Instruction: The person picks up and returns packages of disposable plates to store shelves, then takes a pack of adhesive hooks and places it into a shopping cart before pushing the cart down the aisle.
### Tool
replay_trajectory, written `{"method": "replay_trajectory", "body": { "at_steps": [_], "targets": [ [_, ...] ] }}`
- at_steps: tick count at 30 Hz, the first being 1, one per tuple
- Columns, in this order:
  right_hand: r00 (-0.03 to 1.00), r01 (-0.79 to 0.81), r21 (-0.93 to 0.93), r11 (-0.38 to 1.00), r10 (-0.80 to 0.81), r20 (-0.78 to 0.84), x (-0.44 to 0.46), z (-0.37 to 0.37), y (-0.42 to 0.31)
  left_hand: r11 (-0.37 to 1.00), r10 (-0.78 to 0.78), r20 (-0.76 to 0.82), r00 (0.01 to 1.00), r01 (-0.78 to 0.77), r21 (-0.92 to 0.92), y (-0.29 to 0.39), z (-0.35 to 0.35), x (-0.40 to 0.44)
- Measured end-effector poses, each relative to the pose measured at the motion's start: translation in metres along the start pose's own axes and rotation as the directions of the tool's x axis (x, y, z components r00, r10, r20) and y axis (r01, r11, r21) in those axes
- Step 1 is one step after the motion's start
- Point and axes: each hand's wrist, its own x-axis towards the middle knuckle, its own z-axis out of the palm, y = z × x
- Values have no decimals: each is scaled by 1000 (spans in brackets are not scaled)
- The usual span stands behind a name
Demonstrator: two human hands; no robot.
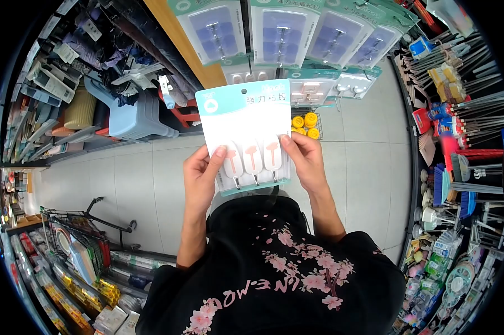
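A blister pack of adhesive hooks [246, 120] is held up in front of me, its printed card facing me. Three white hooks with pink marks and metal tips show in the lower half. My left hand [203, 169] pinches its left edge, thumb on the front. On the right edge my right hand [303, 158] grips it the same way, fingers behind. Just beyond the pack, several larger hook packs [280, 30] with purple pads hang on the rack. Smaller hook packs [313, 86] hang below them, partly covered by the one I hold.
Blue plastic stools [132, 114] stand stacked at the left. A black shopping cart [76, 240] is at the lower left. Yellow round items [306, 125] sit in a low wire basket ahead. Brushes [442, 181] and other goods line the right shelf. Grey tiles [369, 151] cover the aisle floor.
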Motion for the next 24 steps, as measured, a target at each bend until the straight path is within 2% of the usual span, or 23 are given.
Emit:
{"method": "replay_trajectory", "body": {
  "at_steps": [11,24],
  "targets": [
    [999,-41,40,998,41,3,7,9,10,1000,2,-78,997,-1,15,3,-3,-7],
    [987,-95,21,995,92,128,24,29,17,1000,9,-217,976,-4,22,5,-23,-20]
  ]
}}
